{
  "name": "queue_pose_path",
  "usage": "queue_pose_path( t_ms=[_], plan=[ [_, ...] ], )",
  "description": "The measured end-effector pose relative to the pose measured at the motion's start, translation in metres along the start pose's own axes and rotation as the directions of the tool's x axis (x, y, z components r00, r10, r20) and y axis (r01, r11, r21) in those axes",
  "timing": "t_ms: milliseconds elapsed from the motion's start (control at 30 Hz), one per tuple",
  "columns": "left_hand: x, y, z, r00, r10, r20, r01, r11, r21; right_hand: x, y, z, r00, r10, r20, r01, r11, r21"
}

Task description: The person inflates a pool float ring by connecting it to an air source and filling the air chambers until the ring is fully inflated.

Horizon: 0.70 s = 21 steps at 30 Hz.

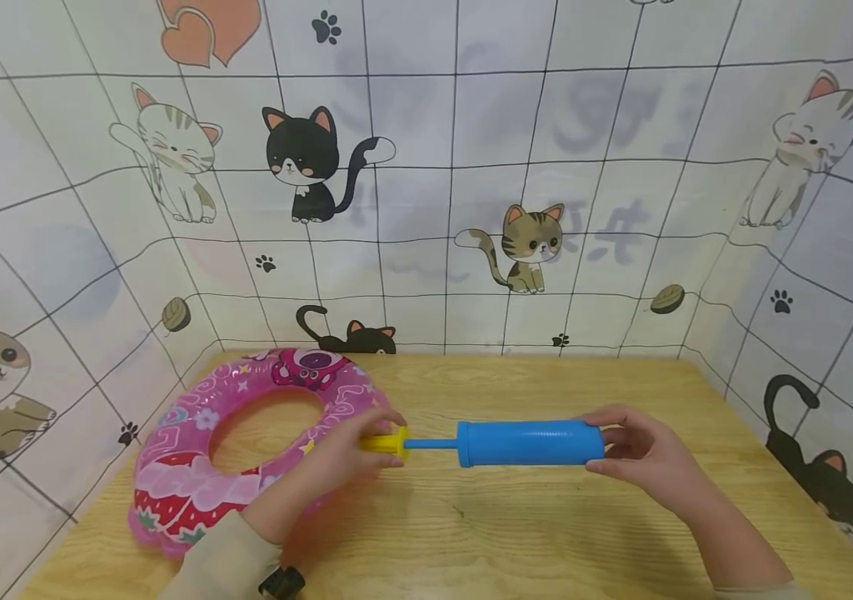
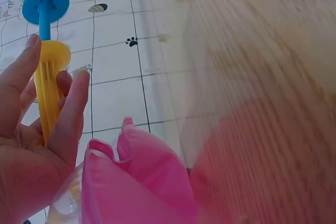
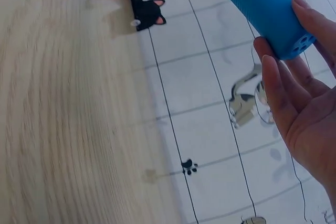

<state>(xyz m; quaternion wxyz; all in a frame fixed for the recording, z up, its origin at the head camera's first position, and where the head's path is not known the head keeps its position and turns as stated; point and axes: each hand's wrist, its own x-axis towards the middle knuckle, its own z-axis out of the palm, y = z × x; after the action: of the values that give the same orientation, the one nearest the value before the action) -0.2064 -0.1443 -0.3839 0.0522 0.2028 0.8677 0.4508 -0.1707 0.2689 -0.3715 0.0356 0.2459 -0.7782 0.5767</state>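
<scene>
A hand pump with a blue barrel (image 1: 531, 442) and a yellow handle (image 1: 385, 444) is held sideways above the table, its thin blue rod (image 1: 431, 444) partly drawn out. My left hand (image 1: 347, 454) grips the yellow handle, which runs along the palm in the left wrist view. At the other end, my right hand (image 1: 640, 450) holds the barrel's end between thumb and fingers; small holes show in the end face (image 3: 303, 45) in the right wrist view. A pink inflatable swim ring (image 1: 239, 492) with strawberry and bear prints lies on the left, partly behind my left forearm.
The wooden table (image 1: 516, 533) carries the ring on its left side. Sheeting (image 1: 426, 192) printed with cats and grid lines rises at the back and both sides. A dark band (image 1: 281, 582) is on my left wrist.
</scene>
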Motion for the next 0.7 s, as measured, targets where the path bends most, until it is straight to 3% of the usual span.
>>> queue_pose_path(
  t_ms=[367,700],
  plan=[
    [-0.008,-0.011,-0.013,1.000,-0.008,0.004,0.008,0.999,0.049,-0.031,0.003,-0.038,0.999,0.007,-0.039,-0.008,0.999,-0.034],
    [-0.008,-0.001,-0.002,0.999,0.000,0.035,0.000,1.000,0.020,-0.032,0.002,-0.024,0.991,0.097,-0.092,-0.100,0.995,-0.024]
  ],
)
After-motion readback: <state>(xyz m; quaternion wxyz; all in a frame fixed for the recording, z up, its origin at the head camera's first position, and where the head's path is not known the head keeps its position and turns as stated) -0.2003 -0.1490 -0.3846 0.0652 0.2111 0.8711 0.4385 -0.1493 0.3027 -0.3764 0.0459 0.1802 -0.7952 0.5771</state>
